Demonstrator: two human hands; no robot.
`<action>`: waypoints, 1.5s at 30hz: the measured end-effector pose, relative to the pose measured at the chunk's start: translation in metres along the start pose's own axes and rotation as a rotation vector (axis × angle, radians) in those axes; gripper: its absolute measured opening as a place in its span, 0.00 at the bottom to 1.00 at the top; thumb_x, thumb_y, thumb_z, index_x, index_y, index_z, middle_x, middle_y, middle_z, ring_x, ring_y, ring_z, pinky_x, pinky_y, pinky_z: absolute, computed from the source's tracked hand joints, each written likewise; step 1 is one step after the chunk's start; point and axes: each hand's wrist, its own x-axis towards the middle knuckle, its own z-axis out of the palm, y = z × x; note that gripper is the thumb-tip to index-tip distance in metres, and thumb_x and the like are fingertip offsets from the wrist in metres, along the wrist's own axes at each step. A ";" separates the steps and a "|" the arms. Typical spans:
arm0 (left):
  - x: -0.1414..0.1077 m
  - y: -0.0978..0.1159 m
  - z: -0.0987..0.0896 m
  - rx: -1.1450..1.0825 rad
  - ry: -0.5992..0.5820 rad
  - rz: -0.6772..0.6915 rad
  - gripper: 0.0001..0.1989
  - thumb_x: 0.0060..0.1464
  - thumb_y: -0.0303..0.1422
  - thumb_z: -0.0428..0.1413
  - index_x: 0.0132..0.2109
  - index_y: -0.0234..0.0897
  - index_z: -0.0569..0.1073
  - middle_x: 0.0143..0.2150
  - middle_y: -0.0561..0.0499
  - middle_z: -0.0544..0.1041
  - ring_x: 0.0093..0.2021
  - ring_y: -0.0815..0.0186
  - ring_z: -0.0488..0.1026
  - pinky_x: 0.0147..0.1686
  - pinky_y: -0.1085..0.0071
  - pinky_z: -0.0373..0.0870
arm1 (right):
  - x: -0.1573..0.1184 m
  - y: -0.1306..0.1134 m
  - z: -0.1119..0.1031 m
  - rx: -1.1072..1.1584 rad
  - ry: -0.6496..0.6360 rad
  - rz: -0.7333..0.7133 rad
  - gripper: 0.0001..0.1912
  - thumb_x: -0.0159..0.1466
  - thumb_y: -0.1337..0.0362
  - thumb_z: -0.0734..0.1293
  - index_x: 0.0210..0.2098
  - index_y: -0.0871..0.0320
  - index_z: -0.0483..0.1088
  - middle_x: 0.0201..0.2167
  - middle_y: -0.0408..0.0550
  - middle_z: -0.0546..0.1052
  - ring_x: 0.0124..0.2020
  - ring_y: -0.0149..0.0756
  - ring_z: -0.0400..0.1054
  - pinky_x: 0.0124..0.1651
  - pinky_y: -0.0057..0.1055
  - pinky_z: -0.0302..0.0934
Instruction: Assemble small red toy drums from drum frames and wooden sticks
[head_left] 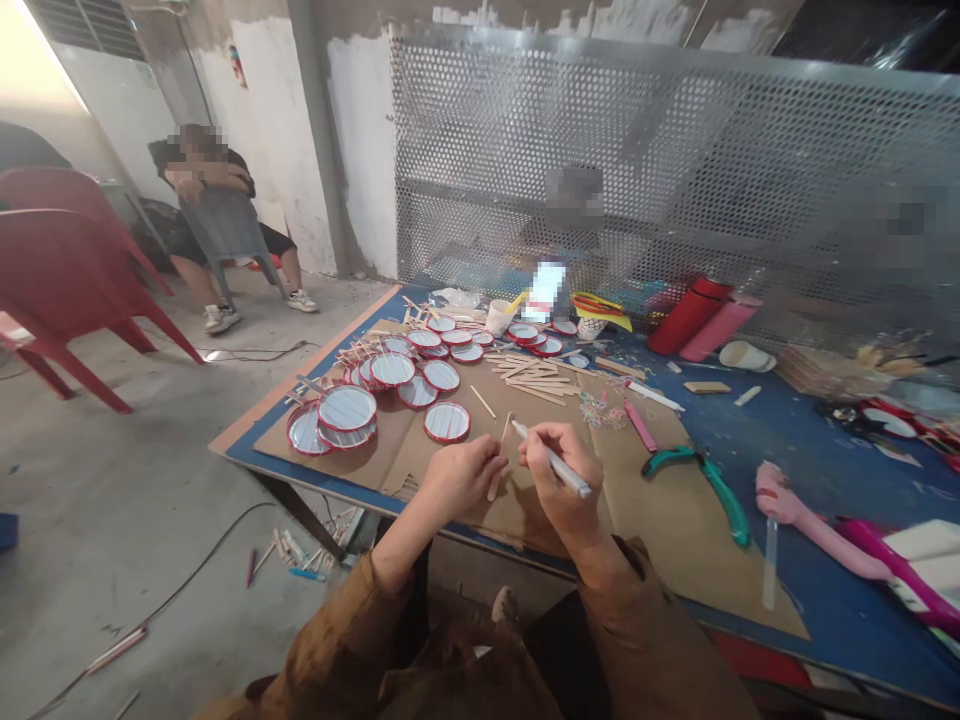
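My left hand [466, 474] is closed on a thin wooden stick [507, 428], held upright near the table's front edge. In my right hand [564, 478] is a white marker [561, 468], its tip pointing up and left, close to the stick's upper part. Beneath both hands lies brown cardboard [480, 505]. A round disc with a red rim [447, 422] lies just beyond my left hand. Further back is a pile of loose wooden sticks [529, 375]. Another single stick [484, 402] lies between the disc and the pile.
Several red-rimmed discs [346, 408] crowd the table's left side. Teal pliers [724, 497], a pink tool [821, 535] and rubber bands [600, 408] are on the right. Red bottle [686, 315], phone [545, 290] and paper cup [498, 317] stand behind. A person [206, 190] sits far left.
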 end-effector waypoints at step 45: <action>0.000 0.001 -0.001 -0.013 0.015 0.000 0.11 0.60 0.37 0.45 0.33 0.39 0.66 0.26 0.53 0.71 0.27 0.68 0.64 0.27 0.73 0.50 | -0.002 -0.002 0.000 0.012 -0.013 0.029 0.06 0.63 0.61 0.62 0.32 0.56 0.67 0.24 0.43 0.75 0.22 0.30 0.71 0.28 0.25 0.66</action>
